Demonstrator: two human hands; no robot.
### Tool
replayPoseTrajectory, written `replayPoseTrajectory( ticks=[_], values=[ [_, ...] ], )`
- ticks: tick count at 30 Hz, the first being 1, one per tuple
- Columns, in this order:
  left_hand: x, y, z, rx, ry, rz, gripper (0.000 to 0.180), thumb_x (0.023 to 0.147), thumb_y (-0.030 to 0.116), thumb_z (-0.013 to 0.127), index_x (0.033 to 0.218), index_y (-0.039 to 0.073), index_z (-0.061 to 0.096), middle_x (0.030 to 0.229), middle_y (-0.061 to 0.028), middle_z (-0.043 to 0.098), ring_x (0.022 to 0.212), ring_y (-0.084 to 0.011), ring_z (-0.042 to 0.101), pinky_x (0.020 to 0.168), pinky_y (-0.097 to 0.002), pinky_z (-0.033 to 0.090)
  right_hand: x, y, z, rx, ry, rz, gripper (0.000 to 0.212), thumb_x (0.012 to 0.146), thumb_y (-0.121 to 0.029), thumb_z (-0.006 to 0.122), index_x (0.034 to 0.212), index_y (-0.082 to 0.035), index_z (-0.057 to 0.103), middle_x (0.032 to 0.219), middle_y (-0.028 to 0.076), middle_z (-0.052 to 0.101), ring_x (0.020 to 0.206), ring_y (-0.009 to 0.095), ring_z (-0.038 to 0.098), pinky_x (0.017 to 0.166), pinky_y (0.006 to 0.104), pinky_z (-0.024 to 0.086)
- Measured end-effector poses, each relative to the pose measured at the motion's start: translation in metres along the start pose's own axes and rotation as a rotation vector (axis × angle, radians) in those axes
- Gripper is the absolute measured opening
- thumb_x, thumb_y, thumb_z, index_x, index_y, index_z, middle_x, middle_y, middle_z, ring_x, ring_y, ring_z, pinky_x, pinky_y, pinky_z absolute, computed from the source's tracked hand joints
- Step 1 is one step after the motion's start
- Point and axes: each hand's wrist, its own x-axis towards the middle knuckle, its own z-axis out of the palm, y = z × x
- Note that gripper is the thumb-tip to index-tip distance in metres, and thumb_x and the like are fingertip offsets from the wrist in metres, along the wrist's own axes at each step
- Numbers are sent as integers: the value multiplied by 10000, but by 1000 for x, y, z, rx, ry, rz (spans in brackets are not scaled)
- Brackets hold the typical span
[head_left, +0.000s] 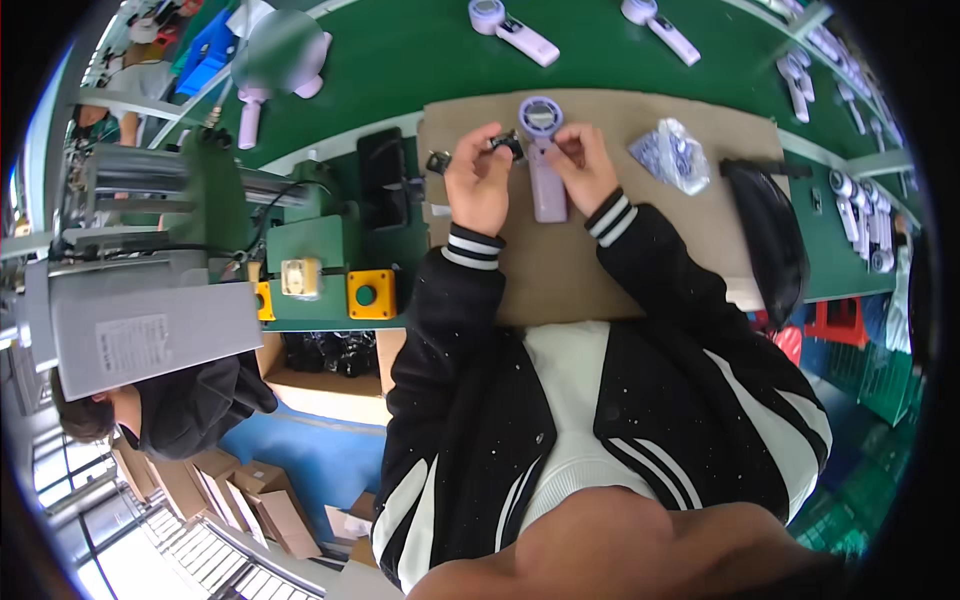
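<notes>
A light purple handheld fan point(549, 190) lies on the brown cardboard sheet point(610, 270) in front of me, its round head pointing away. My right hand point(588, 165) is at the fan's neck from the right, thumb and fingers closed on it. To the left of the fan, my left hand point(478, 185) pinches a small shiny black part point(507, 143) between thumb and fingertips, close to the fan's head. Its exact kind is too small to make out. Another small black piece point(438, 161) lies just left of my left hand.
A clear bag of small purplish parts point(672, 156) and a black pouch point(765, 235) lie to the right. At left are a black tray point(384, 178) and a machine with a yellow button box point(371, 294). More purple fans point(527, 40) lie on the green surface beyond.
</notes>
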Motion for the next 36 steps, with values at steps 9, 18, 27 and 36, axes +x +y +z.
replayPoseTrajectory(
  ticks=[9, 18, 27, 36],
  values=[
    [8, 10, 19, 48, -173, -57, 298, 808, -49, 597, 1096, 23, 603, 892, -53, 626, 704, -127, 575, 660, -215, 460, 15, -23, -27, 9, -225, 2, 39, 824, -62, 610, 832, -43, 578, 659, 1, 569, 564, 117, 488, 543, 250, 402],
    [11, -6, 14, 758, -147, 214, 205, 817, 115, 633, 1016, 65, 633, 888, -91, 646, 763, -234, 596, 702, -321, 457, 7, -23, -29, -357, -262, 69, 135, 862, -176, 612, 906, -52, 585, 628, 31, 562, 536, 141, 487, 527, 268, 412],
    [12, -16, 22, 1165, -361, 168, 273, 911, 297, 511, 1026, 74, 619, 967, -133, 649, 852, -342, 593, 730, -388, 451, 11, -11, -36, -536, -219, 38, 235, 867, -247, 545, 1043, -90, 542, 767, 110, 651, 654, 365, 597, 639, 436, 482],
    [16, -16, 55, 524, -308, 254, 345, 941, 172, 519, 1236, -7, 511, 1103, -178, 600, 880, -277, 608, 788, -352, 485, 13, -6, -38, 35, -2, -81, 228, 896, -154, 518, 1110, -75, 519, 932, 128, 626, 769, 325, 596, 692, 395, 476]
  ],
)
